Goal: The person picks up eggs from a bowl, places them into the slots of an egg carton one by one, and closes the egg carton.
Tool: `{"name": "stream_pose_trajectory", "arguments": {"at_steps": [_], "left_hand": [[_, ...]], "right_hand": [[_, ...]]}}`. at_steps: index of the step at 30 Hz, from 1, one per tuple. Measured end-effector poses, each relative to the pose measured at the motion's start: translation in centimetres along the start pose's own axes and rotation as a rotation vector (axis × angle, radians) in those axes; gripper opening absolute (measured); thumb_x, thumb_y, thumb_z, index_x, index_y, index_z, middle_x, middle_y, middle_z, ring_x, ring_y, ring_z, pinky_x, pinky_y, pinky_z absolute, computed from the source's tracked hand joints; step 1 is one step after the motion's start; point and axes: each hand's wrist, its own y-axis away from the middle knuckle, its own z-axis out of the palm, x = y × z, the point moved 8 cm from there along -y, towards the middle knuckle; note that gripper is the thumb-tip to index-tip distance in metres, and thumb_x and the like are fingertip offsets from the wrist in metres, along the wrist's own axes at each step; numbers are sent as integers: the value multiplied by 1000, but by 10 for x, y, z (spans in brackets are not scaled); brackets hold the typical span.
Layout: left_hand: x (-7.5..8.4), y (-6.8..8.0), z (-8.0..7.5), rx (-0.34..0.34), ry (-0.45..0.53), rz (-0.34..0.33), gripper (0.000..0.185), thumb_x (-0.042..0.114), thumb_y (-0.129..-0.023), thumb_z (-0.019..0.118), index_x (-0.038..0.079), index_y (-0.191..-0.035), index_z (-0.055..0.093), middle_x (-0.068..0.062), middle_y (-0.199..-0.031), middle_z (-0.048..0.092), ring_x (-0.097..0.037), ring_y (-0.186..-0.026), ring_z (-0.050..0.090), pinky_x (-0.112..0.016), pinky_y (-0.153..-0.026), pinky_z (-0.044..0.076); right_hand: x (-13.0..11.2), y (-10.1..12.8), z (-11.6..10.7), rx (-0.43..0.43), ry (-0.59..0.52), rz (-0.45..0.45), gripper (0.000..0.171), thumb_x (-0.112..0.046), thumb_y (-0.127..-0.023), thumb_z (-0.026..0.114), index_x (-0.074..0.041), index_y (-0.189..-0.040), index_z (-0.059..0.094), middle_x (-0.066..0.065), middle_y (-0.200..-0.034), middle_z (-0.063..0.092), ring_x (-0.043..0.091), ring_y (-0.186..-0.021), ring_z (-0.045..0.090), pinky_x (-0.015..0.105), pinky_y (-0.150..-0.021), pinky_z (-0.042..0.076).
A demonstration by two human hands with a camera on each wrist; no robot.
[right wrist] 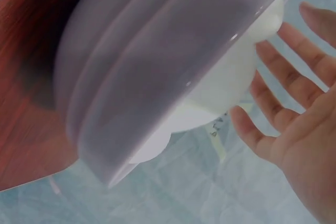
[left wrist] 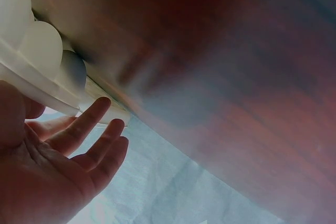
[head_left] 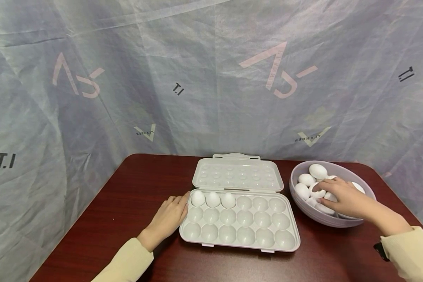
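A white egg box [head_left: 237, 219] lies with its lid folded back on the table. Three white eggs [head_left: 213, 199] fill the left end of its back row of cups; the other cups hold none. My left hand [head_left: 167, 217] rests at the box's left edge, with loosely extended fingers [left wrist: 89, 121] in the left wrist view. To the right stands a lilac bowl [head_left: 333, 222] heaped with white eggs [head_left: 318, 171]. Over it reaches my right hand [head_left: 345, 197], fingertips right at an egg [head_left: 317, 190]. Spread, slightly bent fingers [right wrist: 289, 74] appear beside the eggs in the right wrist view.
The dark red table [head_left: 127, 203] ends at the back against a grey printed cloth [head_left: 197, 78]. The box's raised lid [head_left: 237, 174] lies toward the back edge. The bowl stands close by the box's right side.
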Motion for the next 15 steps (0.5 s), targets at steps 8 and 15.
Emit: {"name": "stream_pose_trajectory", "arguments": {"at_steps": [8, 15], "left_hand": [[0, 0, 0, -5, 2, -3, 38, 15, -88, 54, 3, -124, 53, -11, -100, 66, -30, -88, 60, -43, -74, 48], [-1, 0, 1, -10, 6, -10, 38, 15, -88, 54, 3, -124, 53, -11, -101, 65, -30, -89, 60, -43, -75, 48]], "right_hand": [[6, 10, 2, 13, 10, -21, 24, -19, -67, 76, -20, -88, 64, -7, -89, 63, 26, -85, 56, 41, -64, 41], [10, 15, 4, -23, -3, -5, 28, -17, -65, 76, -23, -90, 64, -7, -91, 64, 26, -89, 55, 42, -66, 39]]}}
